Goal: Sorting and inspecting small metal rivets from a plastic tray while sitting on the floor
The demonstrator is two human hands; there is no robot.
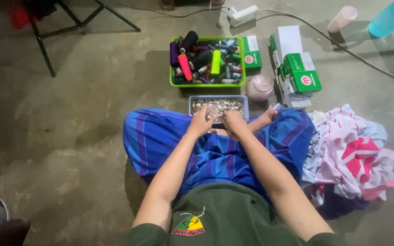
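Two bare hands meet over the near edge of a small blue tray (pixel 245 107) filled with tiny silvery metal pieces, which sits on the concrete floor (pixel 83 118) just beyond the person's crossed legs in a blue striped wrap (pixel 160 136). The left hand (pixel 201 122) has its fingers curled narrowly around a small clear packet (pixel 212 111) at the tray's front rim; the right hand (pixel 234 122) sits at its 3 o'clock, nearly touching it, fingers bent inward, though whether they pinch anything is too small to tell. At 12 o'clock from the blue tray stands a green basket (pixel 206 84) packed with thread spools in black, purple, pink, lime and blue. Against the basket's 3 o'clock side lies a green-and-white carton (pixel 251 53), and further toward 3 o'clock is a stack of similar green-and-white boxes (pixel 295 68). A round clear jar (pixel 259 86) stands between the basket and that stack, at about 1 o'clock from the blue tray. A heap of pink, white and pale blue cloth (pixel 356 150) lies at 3 o'clock from the person's right knee. At 12 o'clock beyond the basket rest a white power strip (pixel 244 15) and its cable. A pink cup (pixel 343 18) lies at 1 o'clock, far off.
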